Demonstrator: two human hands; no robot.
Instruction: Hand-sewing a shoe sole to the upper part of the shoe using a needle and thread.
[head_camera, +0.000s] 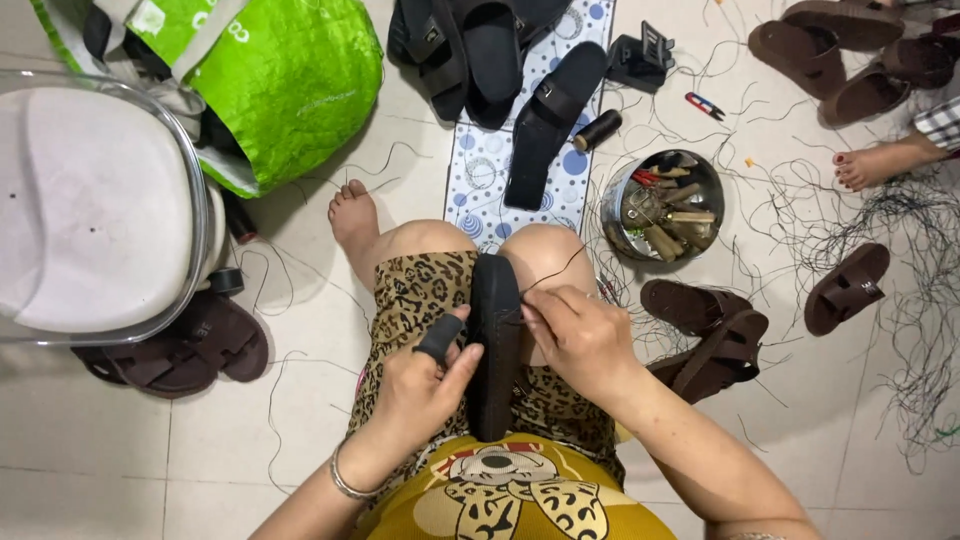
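Observation:
A black sandal sole (495, 340) stands on edge between my knees, over leopard-print shorts. My left hand (425, 385) grips its left side, the thumb in a dark rubber cover pressed against the edge. My right hand (580, 335) pinches at the sole's right edge, where a thin black thread (555, 272) runs up toward my knee. Whether a needle is between the fingers cannot be told.
A metal bowl of tools (663, 205) sits right of my knee, a black thread spool (598, 130) beside a dotted mat (480, 165) with black sandals (550, 110). Brown sandals (705, 335) lie right and left. A green bag (280, 80), white stool (85, 205), another person's foot (875, 165) and loose threads surround me.

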